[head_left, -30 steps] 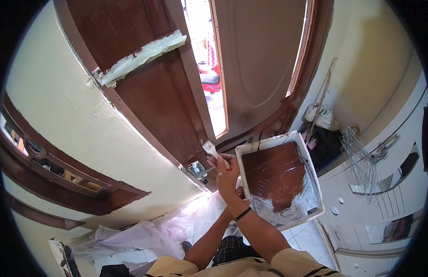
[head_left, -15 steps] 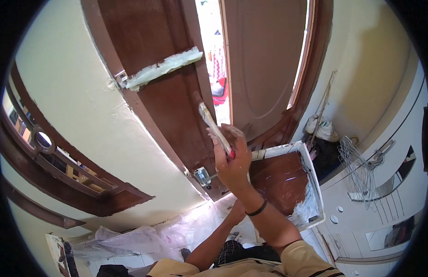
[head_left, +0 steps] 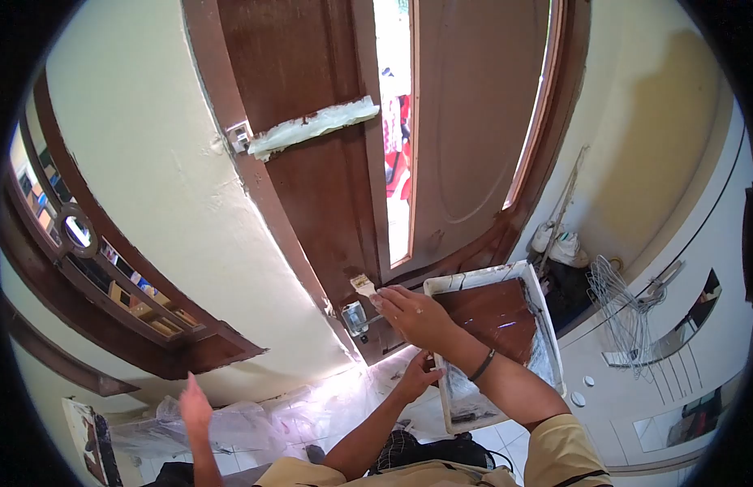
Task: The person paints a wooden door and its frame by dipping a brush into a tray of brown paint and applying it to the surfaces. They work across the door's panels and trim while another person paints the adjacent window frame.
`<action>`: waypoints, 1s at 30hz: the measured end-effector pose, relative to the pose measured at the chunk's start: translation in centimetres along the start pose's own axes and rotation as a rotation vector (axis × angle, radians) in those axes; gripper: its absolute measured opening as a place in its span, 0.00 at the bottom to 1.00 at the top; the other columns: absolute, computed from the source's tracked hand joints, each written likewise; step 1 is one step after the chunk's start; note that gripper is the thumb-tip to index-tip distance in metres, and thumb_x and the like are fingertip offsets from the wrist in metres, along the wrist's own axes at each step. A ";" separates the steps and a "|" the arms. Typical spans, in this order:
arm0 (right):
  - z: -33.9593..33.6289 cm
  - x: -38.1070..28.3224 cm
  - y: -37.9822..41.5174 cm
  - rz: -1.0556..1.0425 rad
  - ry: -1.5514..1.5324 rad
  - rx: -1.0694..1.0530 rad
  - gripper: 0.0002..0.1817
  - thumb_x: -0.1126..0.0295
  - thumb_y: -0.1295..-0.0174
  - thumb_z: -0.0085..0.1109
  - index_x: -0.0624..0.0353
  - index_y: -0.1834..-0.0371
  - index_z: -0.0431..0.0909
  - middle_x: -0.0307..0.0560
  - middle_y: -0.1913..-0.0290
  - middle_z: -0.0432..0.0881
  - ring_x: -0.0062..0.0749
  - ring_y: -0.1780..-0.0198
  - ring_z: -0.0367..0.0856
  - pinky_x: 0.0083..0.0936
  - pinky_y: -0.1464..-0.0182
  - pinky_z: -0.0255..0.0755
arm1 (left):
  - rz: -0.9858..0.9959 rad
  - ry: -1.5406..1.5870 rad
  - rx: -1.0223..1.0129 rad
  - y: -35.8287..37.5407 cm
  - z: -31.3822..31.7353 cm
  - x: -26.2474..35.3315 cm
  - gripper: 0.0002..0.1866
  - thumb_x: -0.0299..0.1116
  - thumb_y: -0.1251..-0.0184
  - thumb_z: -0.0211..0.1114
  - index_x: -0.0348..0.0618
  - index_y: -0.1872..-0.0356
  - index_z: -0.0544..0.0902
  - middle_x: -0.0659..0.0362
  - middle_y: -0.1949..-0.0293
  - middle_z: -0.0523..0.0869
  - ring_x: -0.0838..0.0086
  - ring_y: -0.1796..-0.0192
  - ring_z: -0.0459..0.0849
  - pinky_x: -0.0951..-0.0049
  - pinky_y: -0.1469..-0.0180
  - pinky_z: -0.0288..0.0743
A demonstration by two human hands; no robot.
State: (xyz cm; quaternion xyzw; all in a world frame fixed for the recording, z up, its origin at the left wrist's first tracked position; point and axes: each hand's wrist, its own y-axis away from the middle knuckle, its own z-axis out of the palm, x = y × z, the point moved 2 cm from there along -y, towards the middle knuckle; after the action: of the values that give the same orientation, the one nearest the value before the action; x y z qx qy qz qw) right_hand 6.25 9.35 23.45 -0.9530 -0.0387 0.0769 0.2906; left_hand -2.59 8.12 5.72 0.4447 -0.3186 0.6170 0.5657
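My right hand (head_left: 415, 314), with a dark band on the wrist, is closed on a paintbrush (head_left: 363, 284). The bristles touch the low part of the brown door (head_left: 311, 203), just above a metal fitting (head_left: 354, 317). My left hand (head_left: 417, 375) grips the near edge of a white paint tray (head_left: 547, 325) from below. The tray holds brown paint and is lined with crumpled plastic. Higher on the door, the handle (head_left: 311, 126) is wrapped in pale plastic.
The door stands ajar with daylight in the gap (head_left: 397, 162). Plastic sheeting (head_left: 255, 414) covers the floor tiles. Another person's hand (head_left: 194, 403) rises at lower left. Wire hangers (head_left: 628, 312), shoes (head_left: 555, 239) and white cabinets (head_left: 677, 357) are on the right.
My right hand brought the brush down from the middle of the door to its low part beside the metal fitting. The tray sank lower. Another person's hand appeared at lower left.
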 end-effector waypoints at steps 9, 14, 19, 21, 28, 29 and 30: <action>-9.9 0.6 -6.4 -0.009 0.005 0.409 0.18 0.77 0.44 0.58 0.61 0.48 0.75 0.51 0.53 0.80 0.48 0.53 0.80 0.37 0.51 0.77 | -0.038 0.010 0.016 0.2 1.0 1.4 0.23 0.27 0.39 0.65 0.46 0.43 0.68 0.57 0.58 0.83 0.74 0.60 0.81 0.72 0.60 0.78; -11.7 -0.9 -1.3 0.128 0.044 0.544 0.12 0.81 0.45 0.59 0.65 0.56 0.80 0.56 0.58 0.83 0.48 0.58 0.84 0.32 0.54 0.78 | -0.144 -0.017 0.054 0.3 1.9 4.0 0.21 0.24 0.39 0.63 0.42 0.45 0.69 0.57 0.57 0.83 0.72 0.57 0.83 0.69 0.58 0.82; -14.7 -1.2 6.3 0.390 0.032 0.473 0.09 0.79 0.43 0.59 0.68 0.59 0.79 0.58 0.63 0.83 0.46 0.62 0.84 0.31 0.58 0.77 | -0.029 0.024 0.062 -0.5 1.7 3.6 0.21 0.24 0.39 0.63 0.42 0.46 0.70 0.57 0.55 0.81 0.71 0.55 0.83 0.67 0.56 0.82; -16.1 -0.8 9.1 0.485 0.037 0.428 0.12 0.78 0.41 0.57 0.68 0.54 0.78 0.57 0.65 0.84 0.44 0.64 0.85 0.28 0.60 0.76 | 0.079 -0.010 0.091 -0.8 1.8 3.3 0.20 0.23 0.39 0.63 0.41 0.46 0.71 0.58 0.55 0.80 0.73 0.54 0.81 0.70 0.54 0.80; -25.8 -3.2 12.6 0.423 0.127 0.167 0.25 0.80 0.44 0.57 0.67 0.40 0.71 0.55 0.72 0.81 0.42 0.73 0.79 0.28 0.65 0.72 | 0.039 0.083 0.197 0.8 5.9 5.3 0.19 0.23 0.39 0.61 0.46 0.47 0.72 0.63 0.60 0.81 0.79 0.62 0.79 0.77 0.67 0.75; -27.9 -4.2 12.5 0.324 0.179 0.177 0.24 0.80 0.45 0.57 0.68 0.42 0.71 0.55 0.71 0.81 0.43 0.72 0.79 0.30 0.64 0.72 | 0.054 0.067 0.199 1.0 6.2 5.4 0.17 0.23 0.39 0.61 0.47 0.48 0.73 0.63 0.60 0.80 0.80 0.63 0.79 0.78 0.68 0.75; -29.9 -5.2 12.3 0.228 0.230 0.189 0.24 0.81 0.46 0.58 0.68 0.43 0.72 0.55 0.71 0.81 0.44 0.71 0.79 0.33 0.63 0.73 | 0.068 0.048 0.200 1.1 6.6 5.3 0.16 0.24 0.39 0.61 0.47 0.50 0.73 0.63 0.61 0.80 0.81 0.63 0.79 0.79 0.70 0.74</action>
State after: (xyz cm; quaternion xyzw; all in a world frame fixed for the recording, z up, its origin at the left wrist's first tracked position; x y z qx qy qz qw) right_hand 6.51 -17.86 41.67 -0.9221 0.1106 0.0031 0.3708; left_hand -2.21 4.25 13.32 0.4731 -0.2565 0.6750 0.5048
